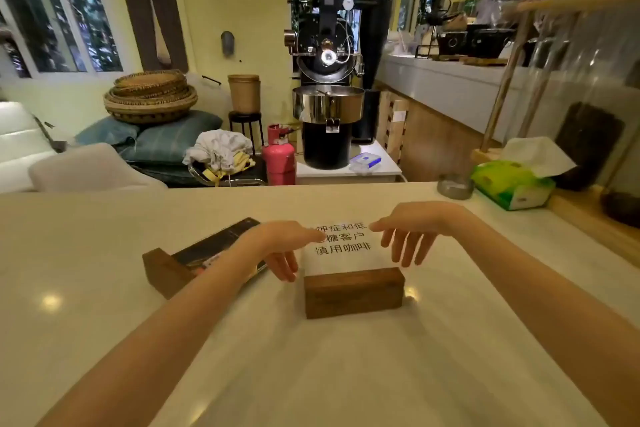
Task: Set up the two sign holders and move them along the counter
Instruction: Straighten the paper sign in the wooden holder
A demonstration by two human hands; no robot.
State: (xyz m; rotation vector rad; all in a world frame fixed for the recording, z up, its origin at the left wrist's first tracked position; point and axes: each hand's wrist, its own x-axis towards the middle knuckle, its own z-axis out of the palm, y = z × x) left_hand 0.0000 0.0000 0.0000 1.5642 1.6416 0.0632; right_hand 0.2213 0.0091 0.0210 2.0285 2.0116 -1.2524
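A sign holder with a dark wooden block base [354,292] stands upright on the pale counter [104,288], its clear panel [343,248] printed with black characters. My left hand [280,246] is at the panel's left edge and my right hand [405,236] at its right edge, thumbs touching the top corners, fingers spread. Whether they grip the panel I cannot tell. A second sign holder [197,255] lies flat to the left, its wooden base toward me and its dark panel pointing away, partly hidden under my left wrist.
A green tissue pack [512,184] and a small glass ashtray [454,186] sit at the counter's far right. Beyond the far edge stand a coffee roaster [327,80], a pink gas cylinder [279,156], cushions and woven baskets [150,95].
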